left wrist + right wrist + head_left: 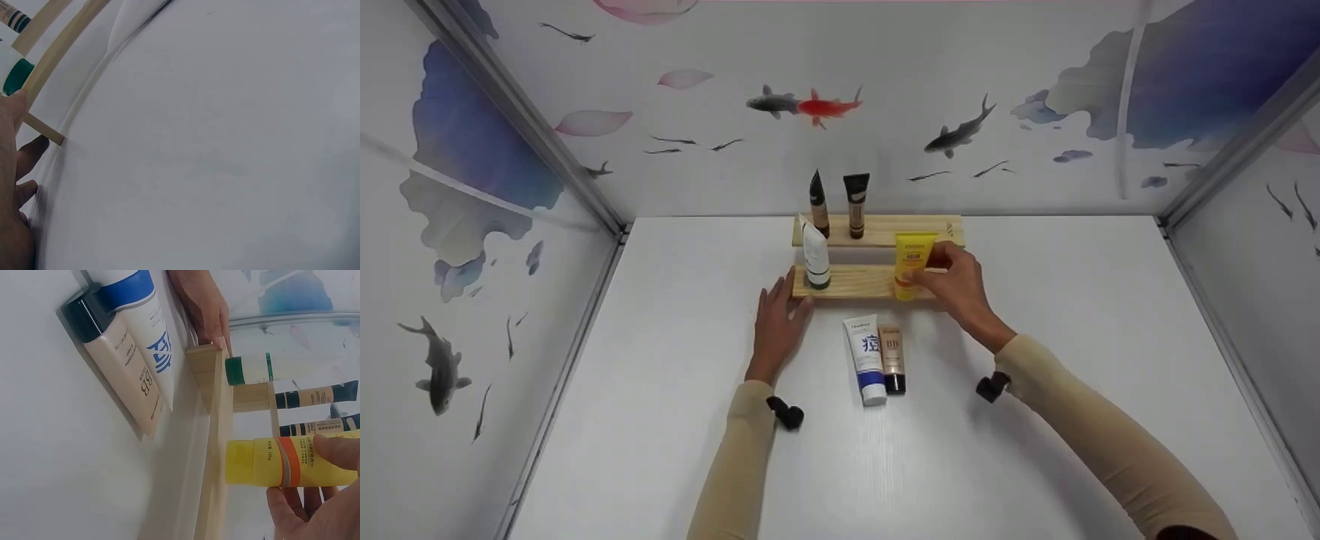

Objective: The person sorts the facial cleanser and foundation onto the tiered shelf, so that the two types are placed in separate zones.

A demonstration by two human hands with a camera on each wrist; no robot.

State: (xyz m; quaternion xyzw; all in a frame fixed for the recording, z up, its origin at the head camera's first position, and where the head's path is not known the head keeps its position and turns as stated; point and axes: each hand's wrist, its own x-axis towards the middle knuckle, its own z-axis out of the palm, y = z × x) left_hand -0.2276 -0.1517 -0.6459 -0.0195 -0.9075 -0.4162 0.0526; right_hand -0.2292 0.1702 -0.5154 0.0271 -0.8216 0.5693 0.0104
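My right hand [960, 281] pinches a yellow squeeze tube [913, 259] between thumb and fingers. The tube is upright, cap down, at the right part of the lower front step of a wooden two-step rack [859, 283]. In the right wrist view its yellow cap [239, 462] is at the step's surface; whether it bears weight there I cannot tell. My left hand [780, 330] rests against the left end of that step, fingers extended along it and thumb near the front edge. Beside it on the step stands a white tube [815, 255] with a dark green cap [234, 371].
Two black-and-tan tubes, a left one [819, 206] and a right one [856, 206], stand on the rack's rear step. In front of the rack, a white tube with a blue band [866, 356] and a beige BB cream tube [892, 352] lie side by side on the white table [660, 360].
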